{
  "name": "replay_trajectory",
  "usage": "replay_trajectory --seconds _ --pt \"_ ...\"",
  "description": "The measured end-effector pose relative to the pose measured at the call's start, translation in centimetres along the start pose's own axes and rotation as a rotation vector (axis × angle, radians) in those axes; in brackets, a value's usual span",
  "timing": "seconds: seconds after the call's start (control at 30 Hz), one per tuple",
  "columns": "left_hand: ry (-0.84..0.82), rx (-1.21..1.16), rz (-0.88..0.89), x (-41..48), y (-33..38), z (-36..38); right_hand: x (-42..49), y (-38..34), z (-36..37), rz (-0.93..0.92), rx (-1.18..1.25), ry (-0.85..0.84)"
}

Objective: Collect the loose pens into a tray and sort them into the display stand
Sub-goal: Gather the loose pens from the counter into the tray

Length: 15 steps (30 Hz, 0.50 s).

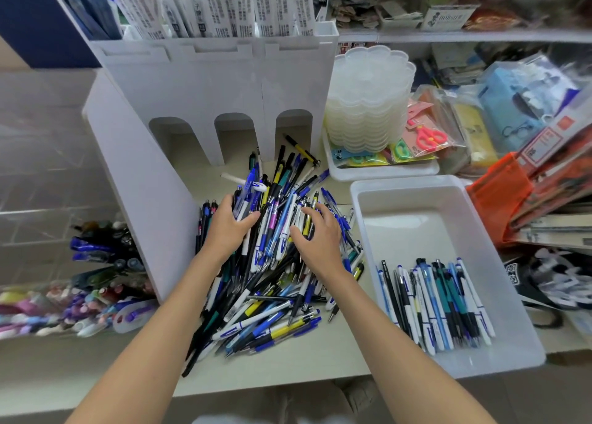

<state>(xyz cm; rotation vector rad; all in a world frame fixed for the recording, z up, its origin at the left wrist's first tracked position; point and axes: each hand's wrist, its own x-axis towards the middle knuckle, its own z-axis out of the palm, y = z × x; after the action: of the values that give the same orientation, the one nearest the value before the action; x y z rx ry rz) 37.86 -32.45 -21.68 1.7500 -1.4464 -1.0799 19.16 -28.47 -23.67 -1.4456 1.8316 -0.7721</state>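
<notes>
hands: two, both on the heap; bare forearms reach in from the near edge
left hand [229, 228]: thumb and fingers wrapped round a bunch of the loose pens [275, 263] at the heap's left side
right hand [320, 237]: fingers bent and spread over the heap's right side; i cannot tell whether it holds any
loose pens: one heap on the counter [288, 369], too many to count, mostly blue, black, white and yellow
trays: two white ones; the near tray [448, 205] sits just right of the heap
pens in tray [439, 305]: roughly twenty, side by side at its near end
display stand [224, 80]: one, white, behind the heap, with three arched openings at its foot
far tray [384, 172]: carries one stack of clear lids [368, 103]
edges: the heap's left side touches the stand's side panel; the near tray's front rim lies about at the counter's front edge
open room: the near tray's far half is bare; a narrow bare strip of counter runs between heap and tray
</notes>
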Motion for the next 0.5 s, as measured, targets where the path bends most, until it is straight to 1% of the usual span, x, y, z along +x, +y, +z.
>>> replay_trajectory --seconds 0.43,0.5 --pt "0.108 -0.189 0.162 0.7 4.1 0.0 0.3 -0.4 -0.2 -0.023 -0.003 0.024" --pt "0.135 -0.204 0.201 0.8 5.1 -0.1 0.3 -0.6 -0.4 -0.032 0.029 0.024"
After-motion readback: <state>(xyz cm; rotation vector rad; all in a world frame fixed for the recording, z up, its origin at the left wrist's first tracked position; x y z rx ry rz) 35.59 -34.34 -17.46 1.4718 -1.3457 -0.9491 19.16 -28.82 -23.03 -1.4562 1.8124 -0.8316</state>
